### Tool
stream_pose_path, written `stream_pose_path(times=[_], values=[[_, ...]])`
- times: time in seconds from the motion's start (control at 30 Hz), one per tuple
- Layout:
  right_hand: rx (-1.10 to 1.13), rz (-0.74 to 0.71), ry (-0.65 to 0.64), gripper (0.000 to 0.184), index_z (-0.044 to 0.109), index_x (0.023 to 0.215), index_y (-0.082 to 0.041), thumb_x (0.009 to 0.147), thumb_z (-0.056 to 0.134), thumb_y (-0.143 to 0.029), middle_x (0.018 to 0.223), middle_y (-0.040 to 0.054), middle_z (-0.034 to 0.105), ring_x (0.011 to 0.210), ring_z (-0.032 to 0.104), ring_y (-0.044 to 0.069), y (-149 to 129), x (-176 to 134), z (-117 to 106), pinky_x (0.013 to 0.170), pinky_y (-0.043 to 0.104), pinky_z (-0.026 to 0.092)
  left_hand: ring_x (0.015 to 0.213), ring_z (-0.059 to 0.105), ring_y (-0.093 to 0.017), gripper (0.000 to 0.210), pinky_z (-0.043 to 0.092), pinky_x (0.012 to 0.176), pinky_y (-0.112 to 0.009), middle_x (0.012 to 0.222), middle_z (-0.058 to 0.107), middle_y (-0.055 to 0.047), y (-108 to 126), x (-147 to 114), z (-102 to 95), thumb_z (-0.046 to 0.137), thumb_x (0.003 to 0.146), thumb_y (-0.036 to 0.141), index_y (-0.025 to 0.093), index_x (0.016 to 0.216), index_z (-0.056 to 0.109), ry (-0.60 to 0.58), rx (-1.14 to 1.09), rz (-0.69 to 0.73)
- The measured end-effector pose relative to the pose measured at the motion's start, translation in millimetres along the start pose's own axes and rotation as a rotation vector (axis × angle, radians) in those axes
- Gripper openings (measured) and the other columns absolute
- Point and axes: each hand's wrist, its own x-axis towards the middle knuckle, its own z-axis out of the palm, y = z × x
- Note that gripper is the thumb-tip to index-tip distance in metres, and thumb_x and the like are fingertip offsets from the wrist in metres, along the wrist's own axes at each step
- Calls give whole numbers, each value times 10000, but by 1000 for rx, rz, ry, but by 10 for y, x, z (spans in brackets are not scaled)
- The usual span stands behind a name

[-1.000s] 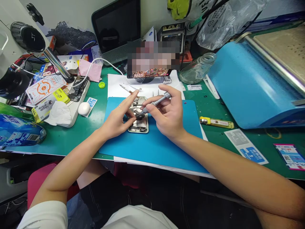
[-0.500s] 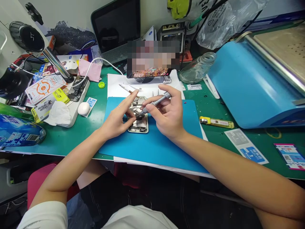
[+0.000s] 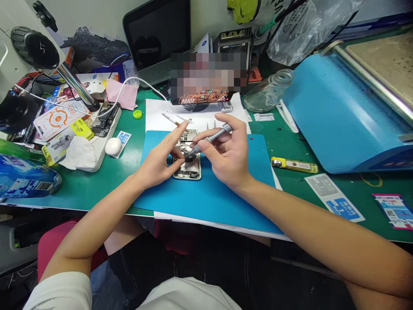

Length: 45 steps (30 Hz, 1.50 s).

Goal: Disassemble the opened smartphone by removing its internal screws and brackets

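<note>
My right grip [image 3: 226,157] holds a slim grey tool [image 3: 211,138] slanting down over an opened phone [image 3: 187,175] on the blue mat [image 3: 200,202], my left grip [image 3: 159,163] at its left edge, while on the green tabletop [image 3: 77,189] a yellow cutter [image 3: 294,165] lies right, a glass jar [image 3: 268,92] farther back.

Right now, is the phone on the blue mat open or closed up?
Open. The phone lies on the blue mat with its inner parts exposed and no screen covering them.

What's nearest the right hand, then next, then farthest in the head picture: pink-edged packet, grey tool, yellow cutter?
1. Grey tool, held in the right hand.
2. Yellow cutter, right of the hand.
3. Pink-edged packet, far right.
</note>
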Motion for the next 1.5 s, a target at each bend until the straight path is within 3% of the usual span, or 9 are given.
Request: stream_pose_path(times=[0.43, 0.9, 1.1, 1.5], values=[[2, 17, 23, 516, 428, 1471, -378, 1034, 697, -434, 1038, 8, 777, 830, 772, 172, 19, -16, 8, 699, 330, 681, 879, 706, -134, 837, 620, 899, -331, 1793, 308, -108, -7, -5, 0, 590, 1019, 189, 379, 1742, 213, 6, -13, 8], [4, 11, 48, 520, 442, 1460, -373, 1022, 720, -415, 990, -10, 772, 842, 778, 178, 29, -21, 31, 639, 309, 657, 972, 744, -188, 816, 634, 912, -380, 1799, 291, -106, -12, 2, -10, 544, 1054, 261, 404, 1750, 145, -13, 24, 3], [27, 24, 45, 535, 431, 1465, -379, 1018, 719, -436, 1007, -3, 763, 862, 774, 184, 63, -29, 21, 666, 323, 669, 954, 739, -199, 830, 647, 943, -431, 1803, 283, -93, -19, -7, -6, 533, 1043, 254, 410, 1750, 128, -26, 32, 2], [30, 19, 35, 542, 436, 1475, -393, 1015, 721, -435, 1023, -5, 772, 866, 777, 186, 67, -30, 3, 703, 345, 687, 885, 701, -169, 793, 648, 899, -404, 1806, 271, -79, -28, -8, -2, 533, 1067, 311, 423, 1745, 137, -28, 21, 2]])
